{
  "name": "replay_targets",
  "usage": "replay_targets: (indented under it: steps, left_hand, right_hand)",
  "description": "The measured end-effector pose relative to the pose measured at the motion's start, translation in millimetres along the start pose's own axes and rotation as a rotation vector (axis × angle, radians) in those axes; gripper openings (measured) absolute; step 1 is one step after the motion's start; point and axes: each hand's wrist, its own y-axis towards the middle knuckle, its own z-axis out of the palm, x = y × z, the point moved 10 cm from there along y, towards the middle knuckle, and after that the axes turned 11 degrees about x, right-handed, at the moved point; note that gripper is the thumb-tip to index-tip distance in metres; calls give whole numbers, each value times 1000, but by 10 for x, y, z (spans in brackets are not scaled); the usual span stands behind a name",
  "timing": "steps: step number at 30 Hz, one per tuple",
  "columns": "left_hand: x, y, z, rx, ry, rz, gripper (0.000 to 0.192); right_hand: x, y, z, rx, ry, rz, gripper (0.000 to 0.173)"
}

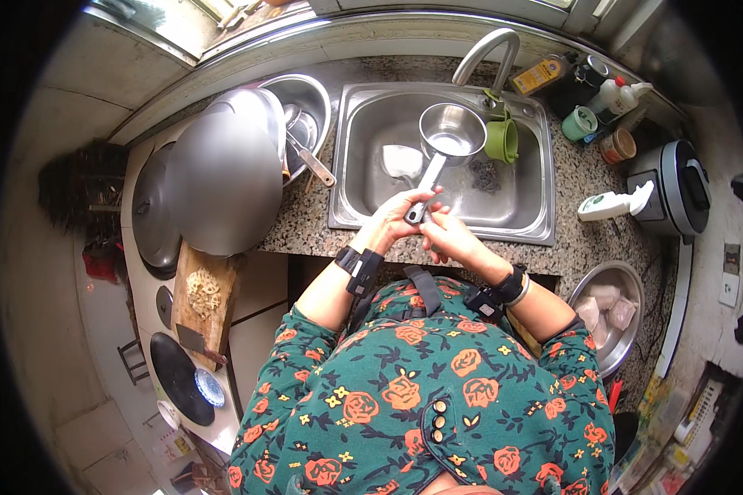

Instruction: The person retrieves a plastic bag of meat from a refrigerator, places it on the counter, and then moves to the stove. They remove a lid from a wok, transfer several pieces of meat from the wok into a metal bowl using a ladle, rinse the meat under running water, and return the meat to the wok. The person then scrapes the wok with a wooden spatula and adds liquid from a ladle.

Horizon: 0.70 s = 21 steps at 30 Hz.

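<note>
My left hand grips the handle of a stainless steel dipper, whose round bowl hangs over the sink, opening upward. My right hand is at the handle's lower end, its fingers curled close to the left hand. Whether those fingers hold anything is hard to tell. In the sink lies a pale, broad-bladed utensil, partly hidden by my left hand. Right of it, under the dipper, is a dark scouring pad. A green plastic cup hangs below the curved faucet.
Left stand nested steel basins with a wooden-handled utensil. A cutting board bears sliced food and a cleaver. Rightward are bottles, a spray bottle, a rice cooker and a steel bowl of pale chunks.
</note>
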Motion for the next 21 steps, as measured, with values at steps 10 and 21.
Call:
replay_targets:
  steps: [10,21]
  left_hand:
    - [-313,-263,212,-180,168,36,37]
    - [-363,-604,781,-127,196,79,40]
  right_hand:
    - [810,-163,-2499,-982,-756,-589,55]
    - [702,735,-2586,-920,-1212,-527,64]
